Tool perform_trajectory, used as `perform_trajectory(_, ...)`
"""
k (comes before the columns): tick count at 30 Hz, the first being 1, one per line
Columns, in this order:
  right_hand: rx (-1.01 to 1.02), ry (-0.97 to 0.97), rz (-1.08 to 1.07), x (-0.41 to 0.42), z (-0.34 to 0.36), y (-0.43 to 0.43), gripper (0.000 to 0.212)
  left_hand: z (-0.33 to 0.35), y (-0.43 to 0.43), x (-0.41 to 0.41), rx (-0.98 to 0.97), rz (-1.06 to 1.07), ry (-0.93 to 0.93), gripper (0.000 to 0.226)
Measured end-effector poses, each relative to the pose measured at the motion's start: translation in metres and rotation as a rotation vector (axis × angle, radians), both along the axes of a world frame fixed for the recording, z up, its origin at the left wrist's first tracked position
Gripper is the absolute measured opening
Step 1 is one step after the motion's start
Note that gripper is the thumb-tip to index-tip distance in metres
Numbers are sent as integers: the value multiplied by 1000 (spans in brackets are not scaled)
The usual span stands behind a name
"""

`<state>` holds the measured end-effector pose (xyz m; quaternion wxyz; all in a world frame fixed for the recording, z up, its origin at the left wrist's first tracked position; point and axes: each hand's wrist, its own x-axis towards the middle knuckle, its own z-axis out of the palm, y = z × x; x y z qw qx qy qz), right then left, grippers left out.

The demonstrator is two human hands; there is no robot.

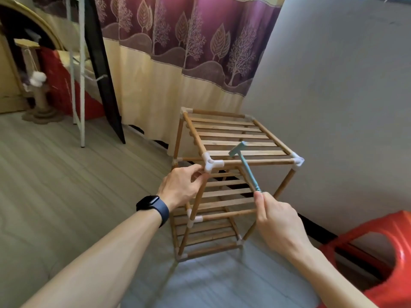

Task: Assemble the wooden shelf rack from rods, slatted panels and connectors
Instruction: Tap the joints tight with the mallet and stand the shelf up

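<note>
The rack [233, 136] stands upright on the floor, close to the wall, with three tiers in place. By its look the build is nearly done, and the step in hand seems to be tapping the joints home. It is a box of round, pale-brown wooden bars, smooth and matt. Each tier carries a panel [224, 194] of flat, narrow slats with gaps between them. A glossy red plastic stool [389, 252] sits to the right of the rack.

The left hand [180, 187] is at the rack's front-left corner, its fingers and thumb curled round the upright rod [198, 201] just under the top joint, steadying it. The right hand [278, 221] is in front of the rack's middle tier and grips the very end of a hammer [246, 172]. This is a small, pale-teal tool with a thin turned handle and a flat T-shaped head. The head hangs just above the rack's top front bar, apart from it.

The connector [211, 163] at the top front-left corner is white moulded plastic, a three-way elbow with rounded sockets.

The next move probably calls for light, square taps on that connector while the left hand braces the rod; a hard blow could crack the plastic.
</note>
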<state>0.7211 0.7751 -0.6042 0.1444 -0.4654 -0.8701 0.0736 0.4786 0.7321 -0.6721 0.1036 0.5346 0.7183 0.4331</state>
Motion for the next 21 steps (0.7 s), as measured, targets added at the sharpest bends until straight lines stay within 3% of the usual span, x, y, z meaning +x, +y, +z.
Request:
perform_trajectory(2, -12, 224, -15, 4, -1, 9, 38, 1, 1, -9, 63, 16, 51, 49)
perform_trajectory(4, -76, 322, -49, 8, -5, 17, 39, 4, 3, -20, 98, 30, 204, 65)
perform_trajectory(7, -154, 410, -91, 13, -14, 27, 44, 16, 7, -41, -3, -20, 581, 63)
perform_trajectory(9, -185, 428, -109, 16, -17, 32, 48, 19, 10, -51, -67, -70, 704, 59)
perform_trajectory(12, -233, 471, -80, 17, -18, 35, 49, 18, 17, -47, 21, -105, 673, 61)
perform_trajectory(15, -261, 518, -63, 21, -16, 38, 49, 17, 27, -27, 91, -115, 593, 50)
perform_trajectory(18, -260, 549, -69, 26, -14, 42, 50, 26, 38, 3, 163, -103, 627, 47)
perform_trajectory(21, -242, 569, -87, 34, -14, 43, 49, 37, 52, 38, 122, -91, 604, 51)
